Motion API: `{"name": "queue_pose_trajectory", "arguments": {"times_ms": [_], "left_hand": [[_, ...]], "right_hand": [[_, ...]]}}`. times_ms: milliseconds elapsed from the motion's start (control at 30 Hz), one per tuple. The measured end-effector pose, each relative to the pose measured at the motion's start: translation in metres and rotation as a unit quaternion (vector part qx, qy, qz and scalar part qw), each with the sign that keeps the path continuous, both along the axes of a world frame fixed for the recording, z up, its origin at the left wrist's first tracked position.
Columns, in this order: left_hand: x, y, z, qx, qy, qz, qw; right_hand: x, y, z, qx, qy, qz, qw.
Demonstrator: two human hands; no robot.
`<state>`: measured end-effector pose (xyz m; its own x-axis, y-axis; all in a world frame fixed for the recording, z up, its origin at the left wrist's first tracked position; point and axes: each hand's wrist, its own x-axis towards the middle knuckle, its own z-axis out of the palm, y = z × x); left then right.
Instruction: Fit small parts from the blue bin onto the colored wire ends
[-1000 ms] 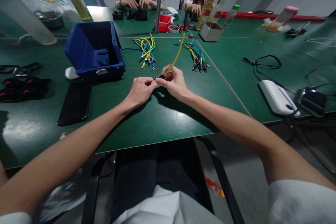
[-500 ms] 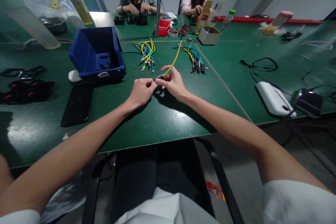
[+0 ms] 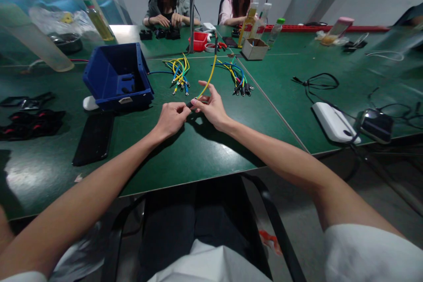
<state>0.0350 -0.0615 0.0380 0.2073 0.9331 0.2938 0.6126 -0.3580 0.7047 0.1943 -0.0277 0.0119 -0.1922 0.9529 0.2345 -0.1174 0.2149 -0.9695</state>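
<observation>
Between my hands is a yellow-green wire (image 3: 212, 72) that curves upward, with a black sleeve at its lower end. My left hand (image 3: 172, 117) pinches the end of that sleeve. The thumb and a finger of my right hand (image 3: 212, 108) close on the wire beside the sleeve, its other fingers spread. Behind my hands lie two wire bundles: the left bundle (image 3: 180, 72) shows bare ring terminals, and the right bundle (image 3: 238, 75) has black sleeves near its ring ends.
At the left are a blue bin (image 3: 115, 75) holding black pieces and a black phone (image 3: 94, 139). A white device (image 3: 333, 122) with cables lies at the right. Bottles, a small box (image 3: 254, 49) and two people are across the table (image 3: 158, 165).
The view has shifted, so the table items sit a little further left. Both hands still hold the wire, and more of the black sleeve shows between them.
</observation>
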Motion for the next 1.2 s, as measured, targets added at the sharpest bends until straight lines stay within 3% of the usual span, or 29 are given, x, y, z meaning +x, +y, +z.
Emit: {"name": "queue_pose_trajectory", "arguments": {"times_ms": [167, 333, 467, 600, 800, 1000, 1100, 1200], "left_hand": [[-0.002, -0.003, 0.001, 0.045, 0.065, 0.032, 0.996], [-0.024, 0.005, 0.006, 0.157, 0.097, 0.191, 0.964], [-0.048, 0.018, 0.011, 0.201, 0.096, 0.301, 0.927], [-0.065, 0.032, 0.008, 0.186, 0.088, 0.319, 0.925], [-0.073, 0.042, 0.002, 0.184, 0.135, 0.31, 0.923], [-0.082, 0.05, 0.031, 0.102, 0.136, 0.305, 0.937], [-0.093, 0.067, 0.045, 0.079, 0.148, 0.311, 0.935], [-0.108, 0.093, 0.046, 0.042, 0.186, 0.312, 0.931]], "right_hand": [[0.004, 0.005, 0.003, 0.002, 0.007, 0.0, 1.0], [0.011, 0.016, 0.002, 0.012, 0.008, 0.003, 1.0], [0.014, 0.021, 0.002, 0.012, 0.009, -0.012, 1.0], [0.019, 0.023, 0.004, 0.021, -0.008, -0.025, 0.999], [0.032, 0.028, 0.011, 0.038, -0.079, -0.055, 0.995], [0.046, 0.043, 0.006, 0.059, -0.123, -0.112, 0.984], [0.051, 0.048, 0.005, 0.079, -0.138, -0.134, 0.978], [0.054, 0.052, 0.004, 0.1, -0.147, -0.151, 0.972]]}}
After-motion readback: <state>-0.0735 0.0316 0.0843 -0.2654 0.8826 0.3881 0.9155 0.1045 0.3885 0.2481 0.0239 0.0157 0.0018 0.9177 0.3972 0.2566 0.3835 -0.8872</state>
